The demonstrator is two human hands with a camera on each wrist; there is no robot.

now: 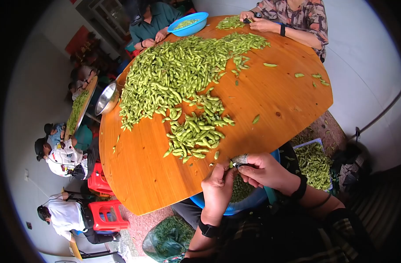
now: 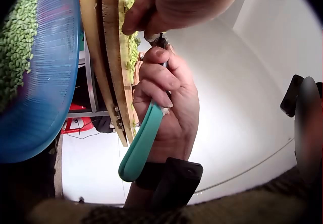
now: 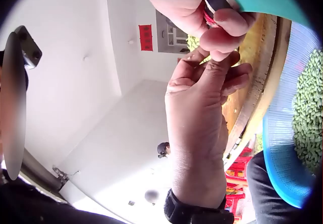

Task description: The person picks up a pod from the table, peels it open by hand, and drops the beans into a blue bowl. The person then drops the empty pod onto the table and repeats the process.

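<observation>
My left hand (image 1: 218,186) pinches a small green pod (image 1: 231,164), mostly hidden by the fingertips. Right beside it, my right hand (image 1: 267,172) grips a tool with a teal handle (image 2: 144,143); its working end is hidden among the fingers. A greyish wrap (image 1: 240,160) shows at the right hand's fingertips. Both hands meet at the table's near edge, over a blue basket (image 2: 55,82) of shelled green beans (image 3: 309,113). In front of them, a small heap of green soybean pods (image 1: 196,133) joins a larger pile (image 1: 165,74) on the wooden table (image 1: 261,109).
Two people sit across the table, near a blue basin (image 1: 194,27). A metal bowl (image 1: 107,98) stands at the left edge. On the floor are a crate of pods (image 1: 314,164) at right and a green mesh bag (image 1: 169,239). Red stools (image 1: 105,215) stand at left.
</observation>
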